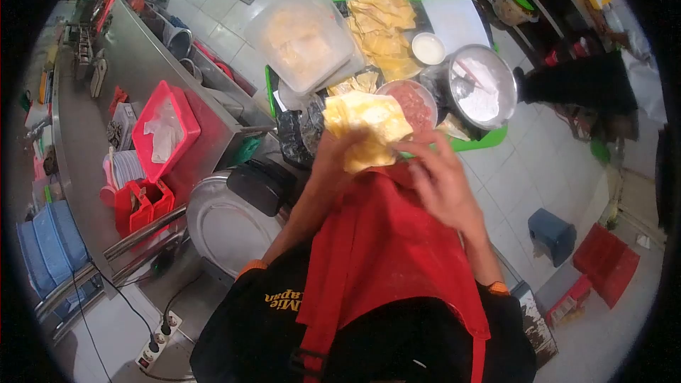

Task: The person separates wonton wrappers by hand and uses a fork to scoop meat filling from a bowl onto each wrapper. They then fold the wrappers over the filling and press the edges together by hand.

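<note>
In my left hand (pixel 335 159) lies a stack of square yellow dough wrappers (pixel 370 115), with the fingers curled under and around it. My right hand (pixel 447 183) is at the stack's right edge, its index finger and thumb together on the edge and its other fingers spread. Slight blur softens these fingertips. Just beyond the wrappers, a bowl holds pinkish minced meat (pixel 413 104). More yellow wrappers (pixel 383 20) lie in piles farther back. To the right, a metal pan (pixel 512 92) contains white powder (pixel 481 103) and a spoon-like utensil.
A green-rimmed tray or table (pixel 489 143) carries these things, plus a clear plastic tub (pixel 305 42) and a small white bowl (pixel 428 48). On the left are a steel counter (pixel 206 117), a red basket (pixel 188 128) and a large round lid (pixel 230 223). A blue bin (pixel 552 234) stands right.
</note>
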Tool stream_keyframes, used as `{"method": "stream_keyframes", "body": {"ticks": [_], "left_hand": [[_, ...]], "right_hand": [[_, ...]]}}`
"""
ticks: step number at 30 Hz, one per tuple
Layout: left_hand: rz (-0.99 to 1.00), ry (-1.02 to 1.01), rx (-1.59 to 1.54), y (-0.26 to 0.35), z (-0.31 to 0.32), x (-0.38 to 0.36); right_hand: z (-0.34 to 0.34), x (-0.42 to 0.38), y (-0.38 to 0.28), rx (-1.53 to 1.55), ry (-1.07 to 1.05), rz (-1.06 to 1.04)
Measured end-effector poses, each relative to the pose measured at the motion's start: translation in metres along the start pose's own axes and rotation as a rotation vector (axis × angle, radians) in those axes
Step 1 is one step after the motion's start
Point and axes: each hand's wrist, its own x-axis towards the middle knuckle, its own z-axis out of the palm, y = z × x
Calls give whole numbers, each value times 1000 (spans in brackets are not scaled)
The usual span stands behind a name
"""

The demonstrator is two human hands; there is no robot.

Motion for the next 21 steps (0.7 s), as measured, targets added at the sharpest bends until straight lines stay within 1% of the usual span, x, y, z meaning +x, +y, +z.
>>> {"method": "stream_keyframes", "body": {"ticks": [1, 3, 4, 5, 6, 7, 9, 10, 11, 13, 14, 16, 19, 21], "left_hand": [[-9, 4, -2, 2, -4, -2], [26, 98, -4, 9, -15, -5], [90, 75, -54, 9, -21, -4], [86, 76, -53, 11, -24, -5], [129, 96, -52, 14, -26, -6], [173, 117, -51, 16, -27, -7], [154, 107, -53, 21, -33, -8], [141, 112, -47, 22, -35, -10], [130, 116, -40, 22, -37, -10], [136, 108, -52, 21, -35, -10], [141, 98, -66, 19, -35, -11], [136, 136, -57, 13, -35, -14], [136, 176, -49, 8, -39, -18], [133, 177, -47, 7, -40, -19]], "right_hand": [[-5, -7, 8, 2, -2, 9], [-8, -24, 27, 305, -6, 519], [-2, -36, 45, 307, -5, 524], [12, -51, 68, -48, -42, 503], [21, -59, 82, -403, -81, 470], [27, -58, 85, -403, -83, 472], [42, -55, 86, -307, -143, 619], [53, -61, 98, -199, -111, 578], [62, -63, 106, -196, -114, 581], [75, -62, 117, -147, -70, 436], [81, -61, 122, -144, -74, 439], [90, -58, 126, -154, -95, 540], [79, -60, 120, -87, -53, 487], [87, -58, 125, -107, -69, 518]]}}
